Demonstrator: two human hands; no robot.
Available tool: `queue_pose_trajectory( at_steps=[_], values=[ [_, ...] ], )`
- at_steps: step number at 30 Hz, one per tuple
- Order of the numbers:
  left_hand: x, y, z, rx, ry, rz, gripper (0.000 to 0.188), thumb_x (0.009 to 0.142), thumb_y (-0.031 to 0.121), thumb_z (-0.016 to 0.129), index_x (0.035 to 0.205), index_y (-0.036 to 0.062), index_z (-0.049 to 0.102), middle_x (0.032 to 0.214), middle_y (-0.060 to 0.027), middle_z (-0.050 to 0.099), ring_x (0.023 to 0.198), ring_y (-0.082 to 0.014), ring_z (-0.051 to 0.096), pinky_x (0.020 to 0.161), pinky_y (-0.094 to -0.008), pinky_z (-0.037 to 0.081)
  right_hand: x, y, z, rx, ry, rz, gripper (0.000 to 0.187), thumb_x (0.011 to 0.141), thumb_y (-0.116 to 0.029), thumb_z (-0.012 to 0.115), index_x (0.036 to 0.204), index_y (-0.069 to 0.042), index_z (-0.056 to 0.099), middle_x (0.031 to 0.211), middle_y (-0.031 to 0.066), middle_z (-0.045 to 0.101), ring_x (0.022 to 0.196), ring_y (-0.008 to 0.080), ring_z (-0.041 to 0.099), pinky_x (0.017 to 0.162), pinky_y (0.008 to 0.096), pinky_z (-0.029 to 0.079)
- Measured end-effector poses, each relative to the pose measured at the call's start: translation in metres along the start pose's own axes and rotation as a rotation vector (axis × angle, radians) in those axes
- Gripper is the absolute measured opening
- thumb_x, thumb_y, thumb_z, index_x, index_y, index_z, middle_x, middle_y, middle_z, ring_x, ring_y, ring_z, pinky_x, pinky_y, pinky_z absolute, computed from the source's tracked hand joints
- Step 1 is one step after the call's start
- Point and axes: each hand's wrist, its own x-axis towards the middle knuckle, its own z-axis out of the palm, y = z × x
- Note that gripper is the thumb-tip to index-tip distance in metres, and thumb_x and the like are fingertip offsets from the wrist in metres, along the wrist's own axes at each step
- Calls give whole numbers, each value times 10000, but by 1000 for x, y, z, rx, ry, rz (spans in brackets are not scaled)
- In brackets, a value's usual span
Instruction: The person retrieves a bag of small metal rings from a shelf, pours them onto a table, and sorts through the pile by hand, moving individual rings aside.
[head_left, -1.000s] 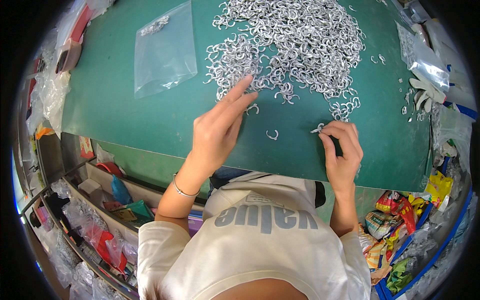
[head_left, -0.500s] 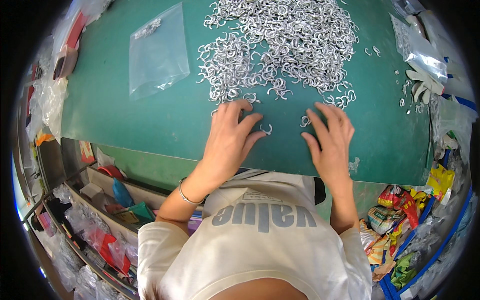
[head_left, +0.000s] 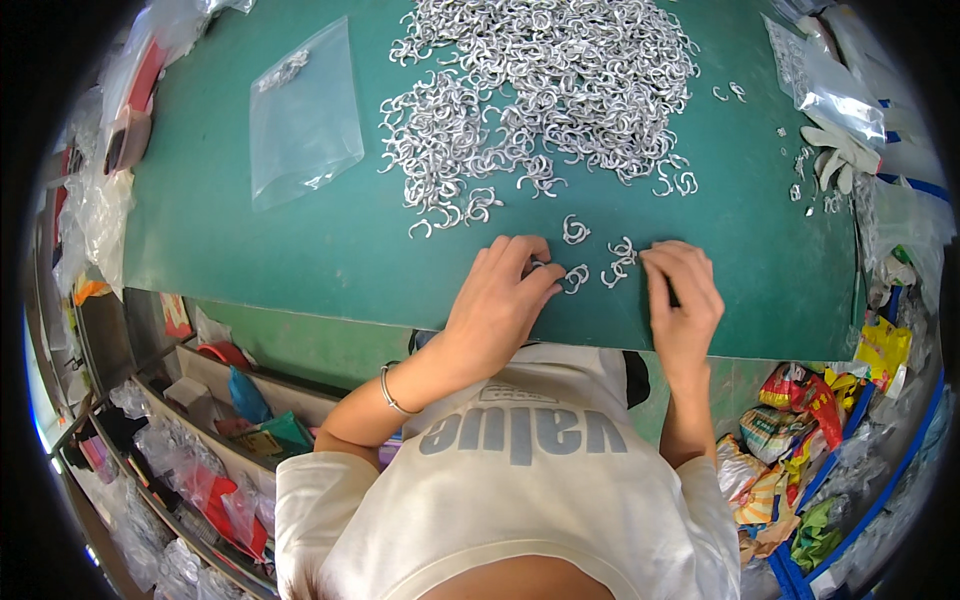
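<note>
While both hands rested curled, left hand (head_left: 500, 300) and right hand (head_left: 680, 295) pinched small clips (head_left: 600, 265) between their fingertips. Beyond them the big clip heap (head_left: 540, 90) looked mostly unsorted.

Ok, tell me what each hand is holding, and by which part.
Cannot be told: both the left hand and right hand rest fingertips by loose metal hooks; no lifted hook shows.

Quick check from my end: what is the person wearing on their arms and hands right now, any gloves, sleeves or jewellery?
Both hands are bare, with no gloves. The left hand has a thin silver-coloured bangle at the wrist. The right hand shows no ring, watch or band. Both forearms are uncovered; short cream-coloured T-shirt sleeves end above the elbows. The shirt has grey printed lettering across the chest.
</note>
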Motion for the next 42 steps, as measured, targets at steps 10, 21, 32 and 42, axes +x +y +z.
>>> queue_pose_trajectory(
  at_steps=[10,21,32,42],
  values=[
    [22,1,4,193,76,-18,270,737,-45,622,996,30,603,1063,-123,502,883,-287,478,787,-368,410,1,-5,-4,-169,-105,-34,213,659,-91,732,855,-59,653,988,62,595,998,271,527,869,400,337],
    [23,-6,-5,-63,215,-71,142,769,-82,587,890,-6,576,936,-129,587,842,-281,573,750,-314,454,2,9,-23,-339,24,194,100,762,-76,660,841,-41,609,1082,82,549,1044,270,465,894,370,299],
    [13,0,-3,-105,158,-114,164,765,-78,582,911,-8,609,813,-134,571,725,-309,552,640,-347,451,-4,4,-25,-201,43,97,114,718,-42,685,814,-43,625,789,48,602,758,200,537,781,315,331],
    [18,5,1,10,186,-29,187,750,-69,594,924,-4,616,928,-101,545,811,-270,511,723,-348,420,-12,20,-38,-217,115,352,121,807,-44,613,926,-37,635,726,61,598,701,186,541,784,311,346]
  ],
)
